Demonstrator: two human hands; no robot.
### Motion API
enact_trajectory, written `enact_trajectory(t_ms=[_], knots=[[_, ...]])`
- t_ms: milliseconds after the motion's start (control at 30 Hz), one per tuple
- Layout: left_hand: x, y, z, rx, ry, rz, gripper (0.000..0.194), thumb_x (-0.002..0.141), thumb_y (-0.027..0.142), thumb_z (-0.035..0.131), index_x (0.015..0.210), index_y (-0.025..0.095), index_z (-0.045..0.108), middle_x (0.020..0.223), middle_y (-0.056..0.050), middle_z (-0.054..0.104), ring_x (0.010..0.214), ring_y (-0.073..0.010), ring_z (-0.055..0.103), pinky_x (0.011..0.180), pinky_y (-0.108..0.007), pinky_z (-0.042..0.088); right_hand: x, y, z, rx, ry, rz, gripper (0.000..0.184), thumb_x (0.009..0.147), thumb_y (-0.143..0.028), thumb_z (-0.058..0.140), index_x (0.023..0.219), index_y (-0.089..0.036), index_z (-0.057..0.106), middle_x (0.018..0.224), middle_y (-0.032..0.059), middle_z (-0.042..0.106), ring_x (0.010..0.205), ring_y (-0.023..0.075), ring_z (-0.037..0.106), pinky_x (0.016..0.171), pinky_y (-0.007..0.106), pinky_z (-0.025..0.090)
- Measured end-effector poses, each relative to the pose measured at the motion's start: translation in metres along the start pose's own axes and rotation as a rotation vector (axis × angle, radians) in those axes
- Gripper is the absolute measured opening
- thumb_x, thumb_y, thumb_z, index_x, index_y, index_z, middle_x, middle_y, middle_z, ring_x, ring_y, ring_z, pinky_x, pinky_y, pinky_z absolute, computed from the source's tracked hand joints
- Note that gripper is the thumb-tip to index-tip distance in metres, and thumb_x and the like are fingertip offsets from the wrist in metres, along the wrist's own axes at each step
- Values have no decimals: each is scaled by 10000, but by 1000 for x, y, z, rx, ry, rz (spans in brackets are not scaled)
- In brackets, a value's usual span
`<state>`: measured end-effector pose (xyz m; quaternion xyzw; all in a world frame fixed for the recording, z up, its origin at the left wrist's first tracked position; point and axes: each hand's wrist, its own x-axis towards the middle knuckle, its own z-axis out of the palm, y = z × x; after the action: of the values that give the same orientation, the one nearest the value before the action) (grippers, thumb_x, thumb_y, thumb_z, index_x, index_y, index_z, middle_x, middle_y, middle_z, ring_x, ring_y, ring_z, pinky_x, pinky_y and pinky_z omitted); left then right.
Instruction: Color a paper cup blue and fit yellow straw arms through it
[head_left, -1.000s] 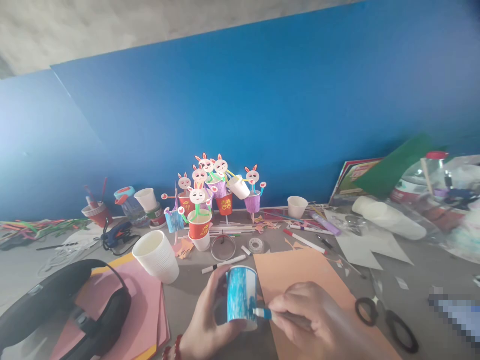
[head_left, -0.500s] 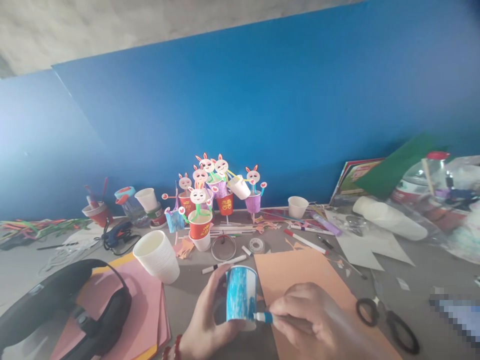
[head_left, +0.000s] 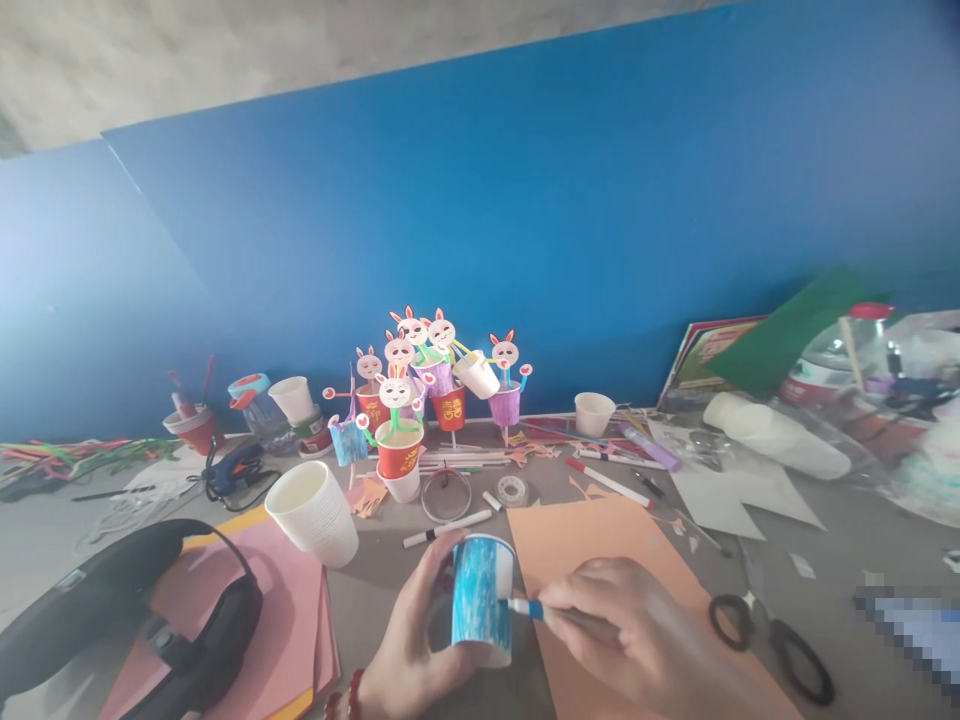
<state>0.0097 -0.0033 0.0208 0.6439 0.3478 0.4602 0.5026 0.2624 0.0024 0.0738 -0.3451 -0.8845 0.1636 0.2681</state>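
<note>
A paper cup (head_left: 480, 598), streaked with blue ink and with a white strip bare on its right side, is gripped by my left hand (head_left: 420, 625). The thumb lies along its lower end and the fingers go behind the upper end. My right hand (head_left: 619, 615) pinches a blue marker (head_left: 534, 608), whose tip meets the cup's right side at the edge of the white strip. Beneath the right hand lies a sheet of orange paper (head_left: 592, 540). An uncoloured stack of white paper cups (head_left: 319, 520) leans to the left of the cup.
Rabbit-faced cup figures (head_left: 397, 390) stand at the back. Scissors (head_left: 772, 650) lie at right, with a tape roll (head_left: 512, 490) and a capped marker (head_left: 448, 528) behind the hands. Black headphones (head_left: 202, 620) rest on pink paper (head_left: 292, 610) at left. A glue gun (head_left: 232, 470) sits farther back.
The marker tip has moved up along the cup's right side, from near its lower end to about mid-height. More blue shows on the lower right part of the cup.
</note>
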Motion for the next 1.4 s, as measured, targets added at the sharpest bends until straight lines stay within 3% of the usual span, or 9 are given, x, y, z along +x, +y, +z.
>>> enact_trajectory(t_ms=[167, 367, 633, 767, 933, 1133, 1300, 1400], knots=[[1, 2, 1, -25, -41, 9, 742, 750, 228, 759, 1403, 319, 420, 1272, -52, 712, 1233, -312, 634, 1035, -407, 490, 0, 0, 1, 11, -6, -29, 266, 967, -226, 459, 805, -220, 670, 550, -33, 572, 494, 118, 500, 540, 224, 357], [0, -1, -1, 20, -5, 15, 756, 736, 255, 788, 1402, 318, 435, 1413, -74, 599, 1320, -347, 549, 1070, -429, 463, -1, 6, 2, -16, 89, 92, 249, 1000, -255, 459, 896, -230, 684, 637, -13, 674, 558, 136, 583, 572, 226, 400], [2, 0, 2, -72, -12, 1, 731, 771, 290, 756, 1395, 317, 375, 1280, -79, 665, 1111, -315, 694, 1000, -462, 514, -3, 0, 5, 18, 72, -50, 228, 950, -197, 483, 812, -201, 665, 592, -8, 602, 528, 121, 519, 554, 217, 384], [2, 2, 3, -65, 10, 10, 721, 769, 376, 770, 1384, 286, 407, 1312, -107, 631, 1206, -359, 628, 1016, -489, 501, -1, -2, 4, 61, 13, -76, 222, 921, -175, 477, 778, -216, 642, 558, -26, 573, 523, 120, 484, 543, 223, 352], [1, 1, 3, -97, -4, -5, 735, 768, 409, 784, 1385, 308, 398, 1270, -95, 652, 1131, -349, 668, 990, -508, 512, 0, -4, 3, 55, 42, -42, 212, 922, -175, 481, 812, -213, 657, 575, -16, 583, 525, 125, 490, 535, 222, 353], [1, 0, 3, -95, 49, 6, 722, 762, 422, 794, 1374, 297, 430, 1317, -105, 609, 1239, -380, 585, 994, -489, 503, -1, -4, 4, 92, -13, -45, 244, 923, -198, 477, 724, -217, 617, 525, -44, 475, 513, 120, 417, 523, 227, 323], [0, 4, 3, -116, 49, -7, 714, 767, 421, 807, 1360, 316, 423, 1293, -85, 624, 1169, -345, 630, 971, -463, 512, -2, -3, 4, 58, 97, -13, 244, 971, -271, 507, 780, -219, 649, 569, -29, 533, 505, 114, 456, 513, 208, 347], [0, 1, 3, -137, 29, 23, 705, 784, 427, 794, 1367, 312, 415, 1299, -89, 611, 1137, -330, 641, 932, -442, 529, -3, -3, 4, 56, 81, -33, 274, 973, -312, 530, 747, -221, 657, 557, -25, 542, 512, 117, 472, 516, 203, 365]])
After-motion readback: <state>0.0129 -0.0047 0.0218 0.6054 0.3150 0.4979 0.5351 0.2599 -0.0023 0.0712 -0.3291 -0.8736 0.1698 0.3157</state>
